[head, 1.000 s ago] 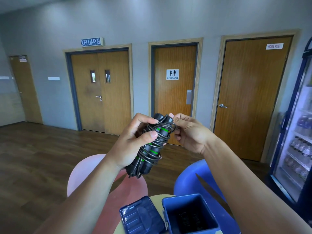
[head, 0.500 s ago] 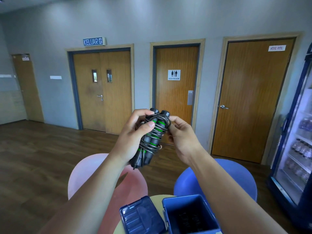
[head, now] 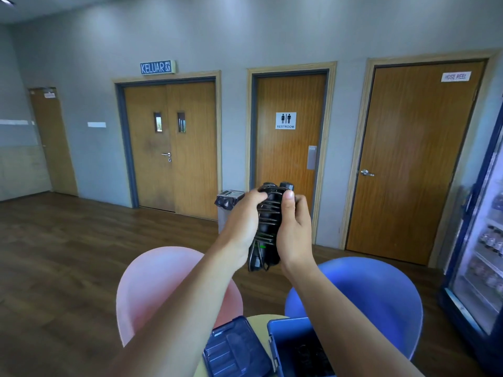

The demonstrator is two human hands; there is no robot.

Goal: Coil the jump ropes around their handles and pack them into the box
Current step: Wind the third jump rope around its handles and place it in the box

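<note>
A black jump rope with green bands is coiled tightly around its two handles and held upright in front of me, above the table. My left hand grips its left side. On its right side my right hand clasps it, thumb pressed near the top of the coils. Low in the view stands an open blue box with dark rope visible inside. Its dark blue lid lies beside it on the left.
The box and lid rest on a small round pale table. A pink chair and a blue chair stand beyond it. A lined bin is by the wall, a drinks fridge at the right.
My right hand has shifted from pinching the rope at the top to clasping the bundle's right side. The bundle now stands more upright, squeezed between both hands.
</note>
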